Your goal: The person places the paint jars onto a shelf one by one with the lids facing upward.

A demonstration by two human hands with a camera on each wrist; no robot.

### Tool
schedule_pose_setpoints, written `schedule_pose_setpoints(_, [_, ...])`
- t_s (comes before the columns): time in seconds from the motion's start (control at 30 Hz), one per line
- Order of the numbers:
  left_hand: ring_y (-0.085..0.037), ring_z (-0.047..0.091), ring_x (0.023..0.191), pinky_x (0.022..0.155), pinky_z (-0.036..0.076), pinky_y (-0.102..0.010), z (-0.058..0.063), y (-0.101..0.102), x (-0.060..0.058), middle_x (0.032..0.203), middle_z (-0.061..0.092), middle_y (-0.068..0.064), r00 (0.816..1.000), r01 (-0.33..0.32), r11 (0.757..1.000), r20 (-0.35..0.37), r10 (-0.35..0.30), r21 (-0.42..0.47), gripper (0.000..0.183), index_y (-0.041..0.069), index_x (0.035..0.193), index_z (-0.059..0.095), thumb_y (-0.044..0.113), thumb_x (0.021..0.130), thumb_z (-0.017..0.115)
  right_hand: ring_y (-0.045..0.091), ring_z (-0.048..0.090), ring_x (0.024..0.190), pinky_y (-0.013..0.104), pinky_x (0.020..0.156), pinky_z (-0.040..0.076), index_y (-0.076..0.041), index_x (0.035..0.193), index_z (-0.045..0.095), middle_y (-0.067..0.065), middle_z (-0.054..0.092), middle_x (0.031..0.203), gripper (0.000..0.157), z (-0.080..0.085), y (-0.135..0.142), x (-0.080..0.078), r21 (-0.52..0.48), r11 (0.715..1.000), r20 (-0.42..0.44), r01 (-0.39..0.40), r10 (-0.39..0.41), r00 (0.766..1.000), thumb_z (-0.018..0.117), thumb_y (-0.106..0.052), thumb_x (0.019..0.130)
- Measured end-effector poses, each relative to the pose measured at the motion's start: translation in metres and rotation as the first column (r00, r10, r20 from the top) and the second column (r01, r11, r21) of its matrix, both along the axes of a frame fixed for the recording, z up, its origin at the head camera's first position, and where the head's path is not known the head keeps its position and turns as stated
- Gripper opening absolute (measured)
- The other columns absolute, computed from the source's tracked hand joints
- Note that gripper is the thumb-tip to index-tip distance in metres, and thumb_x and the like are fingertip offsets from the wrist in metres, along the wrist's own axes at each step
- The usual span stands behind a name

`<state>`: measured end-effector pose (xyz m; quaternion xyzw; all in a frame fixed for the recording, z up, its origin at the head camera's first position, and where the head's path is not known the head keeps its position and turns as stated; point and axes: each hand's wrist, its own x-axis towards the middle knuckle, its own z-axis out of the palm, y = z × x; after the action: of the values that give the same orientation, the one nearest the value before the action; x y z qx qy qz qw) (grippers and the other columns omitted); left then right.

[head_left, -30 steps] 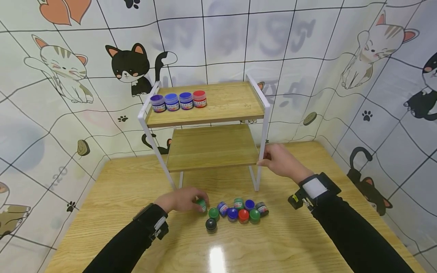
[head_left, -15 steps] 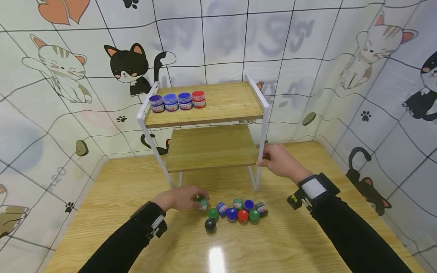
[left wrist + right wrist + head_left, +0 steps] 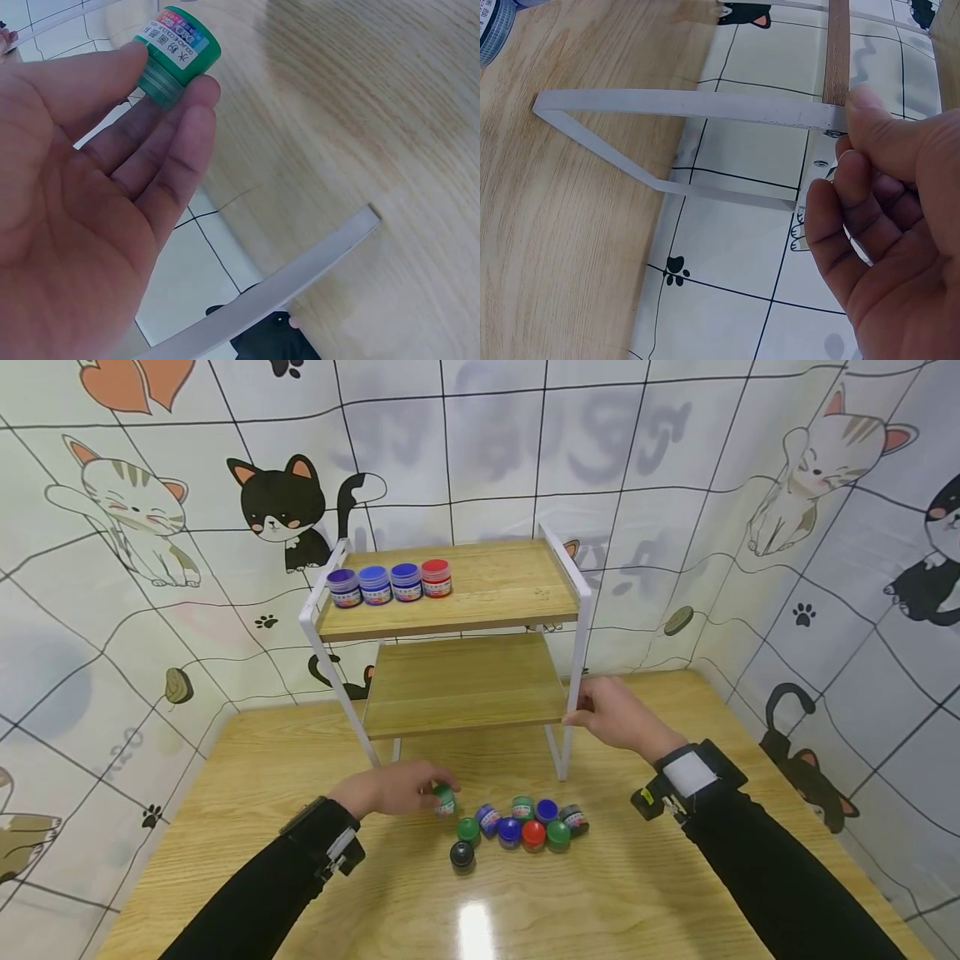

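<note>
My left hand [image 3: 397,787] pinches a small green paint jar [image 3: 445,800] between thumb and fingers, left of the loose jars. In the left wrist view the labelled green jar is tilted, its lid end towards my fingers. My right hand [image 3: 617,714] holds the white frame of a two-tier shelf rack [image 3: 465,625] at its right side, by the lower board; in the right wrist view the thumb presses the frame where the board [image 3: 837,52] meets it. On the upper board stand several jars in a row, purple, two blue and a red jar [image 3: 437,578].
Several loose paint jars lie clustered on the wooden table [image 3: 360,893]: a black jar [image 3: 462,856] in front, a red-lidded jar [image 3: 533,835], blue, green and dark ones, some tipped over. A cat-patterned sheet [image 3: 480,452] surrounds the table behind and at the sides.
My left hand has shifted slightly left and away from me with the green jar, which shows more clearly now. The right hand stays on the rack; the other jars have not moved.
</note>
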<state>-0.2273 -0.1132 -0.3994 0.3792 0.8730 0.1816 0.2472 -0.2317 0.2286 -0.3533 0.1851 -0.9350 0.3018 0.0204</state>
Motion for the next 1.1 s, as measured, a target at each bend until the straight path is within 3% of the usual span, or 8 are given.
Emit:
schedule_pose_setpoints(0.4, [-0.011, 0.057, 0.103, 0.089, 0.048, -0.035, 0.017, 0.002, 0.007, 0.119, 0.062, 0.002, 0.999, -0.001, 1.000, -0.034, 0.000, -0.018, 0.031, 0.020, 0.126, 0.059, 0.012, 0.096, 0.056, 0.018, 0.056, 0.069, 0.034, 0.062, 0.048, -0.004, 0.088, 0.066, 0.005, 0.064, 0.077, 0.009, -0.002, 0.000, 0.000, 0.014, 1.000, -0.001, 0.012, -0.012, 1.000, 0.070, -0.011, 0.086])
schedule_pose_setpoints(0.73, [-0.014, 0.056, 0.109, 0.094, 0.048, -0.038, 0.030, 0.007, 0.011, 0.123, 0.061, -0.001, 0.996, 0.057, 0.998, -0.068, -0.058, -0.016, 0.031, 0.017, 0.126, 0.059, 0.011, 0.097, 0.054, 0.017, 0.056, 0.068, 0.034, 0.062, 0.048, -0.003, 0.087, 0.066, 0.005, 0.064, 0.076, 0.009, -0.002, 0.000, 0.000, 0.009, 1.000, -0.004, 0.000, 0.000, 1.000, 0.071, -0.011, 0.086])
schedule_pose_setpoints(1.1, [-0.009, 0.057, 0.101, 0.091, 0.049, -0.034, 0.048, 0.016, 0.012, 0.113, 0.063, 0.002, 0.992, 0.080, 0.996, -0.090, -0.084, -0.047, 0.030, 0.015, 0.127, 0.059, 0.012, 0.097, 0.054, 0.018, 0.056, 0.069, 0.034, 0.062, 0.048, -0.003, 0.088, 0.066, 0.005, 0.065, 0.077, 0.009, 0.000, -0.001, 0.001, 0.005, 1.000, 0.001, 0.003, -0.003, 1.000, 0.070, -0.011, 0.086])
